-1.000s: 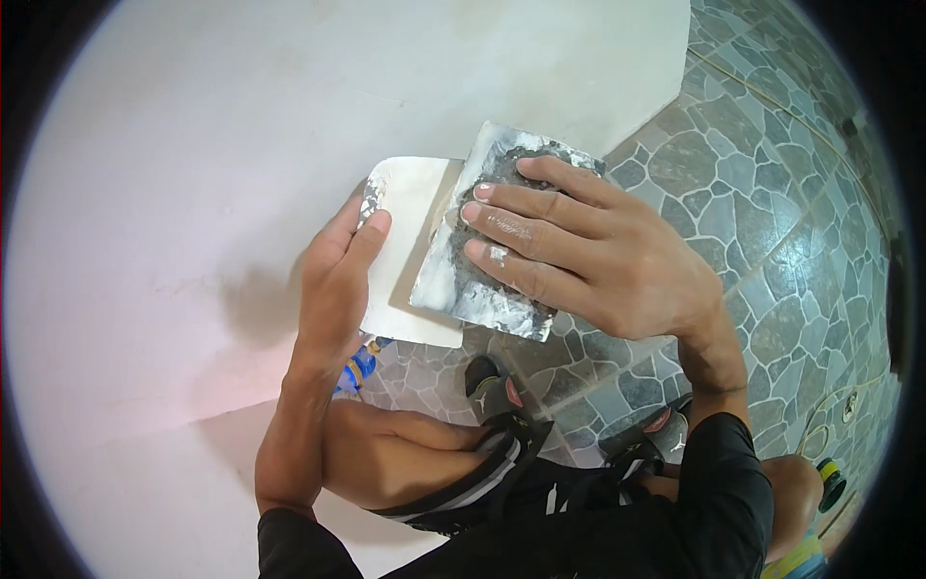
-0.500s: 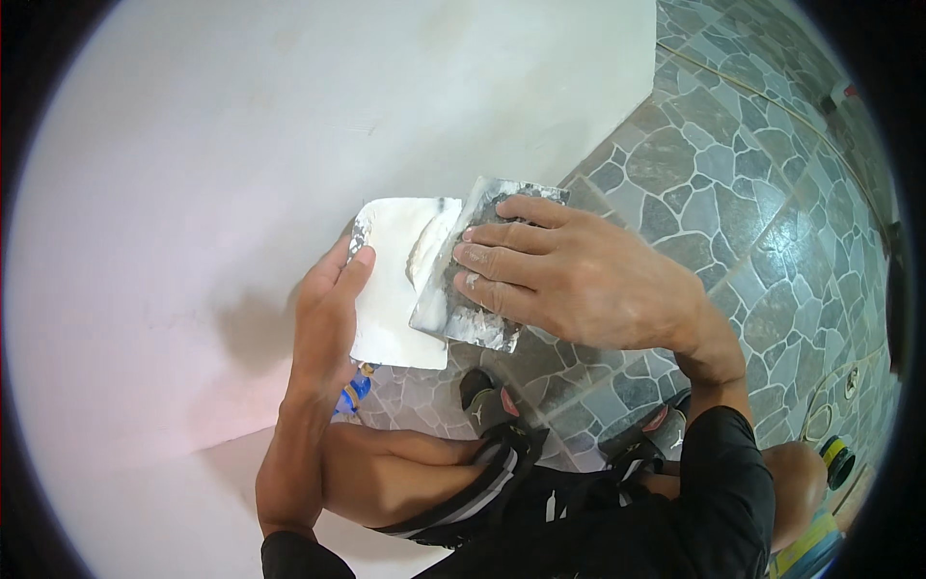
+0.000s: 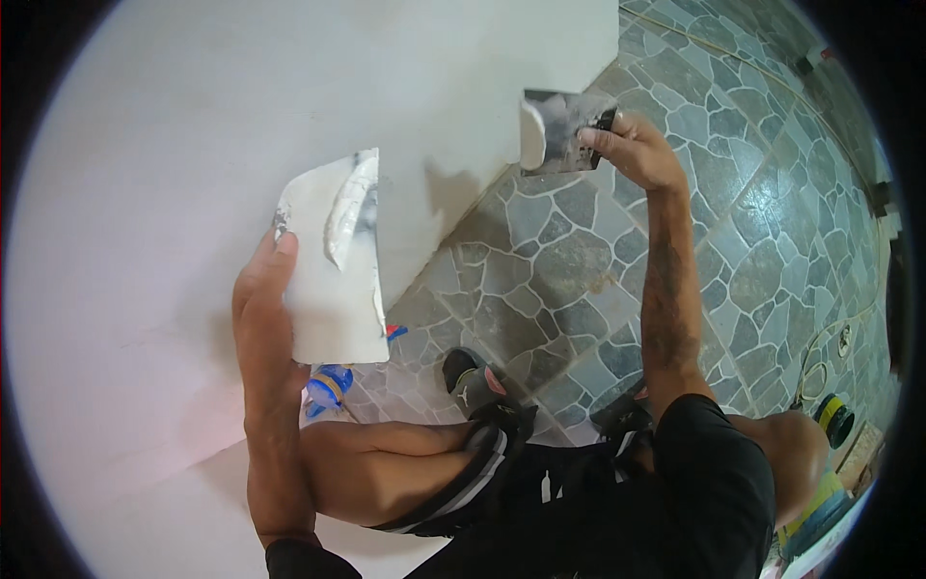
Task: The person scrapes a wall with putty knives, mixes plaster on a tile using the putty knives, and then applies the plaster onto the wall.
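Note:
My left hand (image 3: 262, 289) grips a flat putty board (image 3: 328, 314) by its left edge, with the thumb lying on the face. White putty coats the board, and a thick ridge of putty (image 3: 345, 217) stands near its upper right side. Farther off to the right, my right hand (image 3: 641, 154) is closed around a broad putty knife (image 3: 569, 140), fingers partly out of sight. A band of white putty (image 3: 531, 135) clings to the blade's left edge. Board and knife are apart, the knife near the wall's edge.
A white wall (image 3: 193, 116) fills the left and top. Stone-patterned floor (image 3: 579, 222) lies below and right. A blue container (image 3: 330, 384) sits beneath the board. A hose (image 3: 820, 386) lies at the right, near a black-and-yellow round object (image 3: 834, 420).
My right hand has drawn the putty knife off the board, up and to the right, carrying putty on its edge. My left hand and the board have shifted left.

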A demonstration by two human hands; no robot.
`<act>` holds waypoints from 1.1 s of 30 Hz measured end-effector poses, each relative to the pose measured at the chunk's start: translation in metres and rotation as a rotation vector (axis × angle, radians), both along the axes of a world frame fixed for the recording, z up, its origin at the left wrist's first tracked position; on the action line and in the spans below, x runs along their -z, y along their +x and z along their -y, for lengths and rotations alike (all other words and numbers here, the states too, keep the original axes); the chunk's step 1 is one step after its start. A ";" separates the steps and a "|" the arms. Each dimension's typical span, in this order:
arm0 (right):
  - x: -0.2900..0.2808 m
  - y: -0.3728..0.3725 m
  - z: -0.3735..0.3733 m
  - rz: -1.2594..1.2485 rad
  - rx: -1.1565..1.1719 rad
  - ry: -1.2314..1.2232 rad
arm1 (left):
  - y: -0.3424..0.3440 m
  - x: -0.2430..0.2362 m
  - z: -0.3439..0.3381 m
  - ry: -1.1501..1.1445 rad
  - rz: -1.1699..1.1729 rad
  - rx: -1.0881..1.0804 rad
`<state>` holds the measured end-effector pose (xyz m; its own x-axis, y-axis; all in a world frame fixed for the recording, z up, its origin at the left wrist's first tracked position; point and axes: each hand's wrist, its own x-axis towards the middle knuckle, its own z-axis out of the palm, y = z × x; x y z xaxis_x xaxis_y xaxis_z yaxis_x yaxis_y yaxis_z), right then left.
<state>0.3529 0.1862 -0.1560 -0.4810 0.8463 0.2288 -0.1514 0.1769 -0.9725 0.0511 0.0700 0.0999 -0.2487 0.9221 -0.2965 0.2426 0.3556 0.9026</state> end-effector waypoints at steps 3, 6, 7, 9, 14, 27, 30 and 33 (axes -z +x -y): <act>0.066 -0.010 -0.003 -0.430 0.181 -0.413 | 0.003 -0.002 0.002 0.026 -0.049 -0.056; 0.113 -0.035 0.000 -0.488 0.242 -0.640 | -0.009 -0.003 0.007 0.033 0.002 0.025; 0.124 -0.048 0.003 -0.486 0.243 -0.643 | -0.010 -0.003 0.007 0.030 -0.023 0.028; 0.141 -0.070 0.007 -0.575 0.298 -0.767 | -0.011 -0.002 0.008 0.023 -0.045 0.031; 0.151 -0.122 0.014 -0.671 0.637 -0.971 | -0.003 -0.004 0.012 0.062 -0.020 0.036; 0.178 -0.163 0.026 -0.531 0.726 -0.970 | -0.017 -0.002 0.014 0.070 -0.020 0.027; 0.170 -0.169 0.027 -0.519 0.728 -0.969 | -0.019 -0.002 0.015 0.072 -0.027 0.019; 0.198 -0.172 0.021 -0.369 0.744 -0.970 | -0.018 -0.004 0.015 0.063 -0.049 0.015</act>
<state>0.1810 0.1652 -0.3539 0.1388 0.7774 -0.6135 -0.6098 -0.4210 -0.6715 0.0328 0.0548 0.1034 -0.2476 0.9424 -0.2251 0.2921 0.2941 0.9100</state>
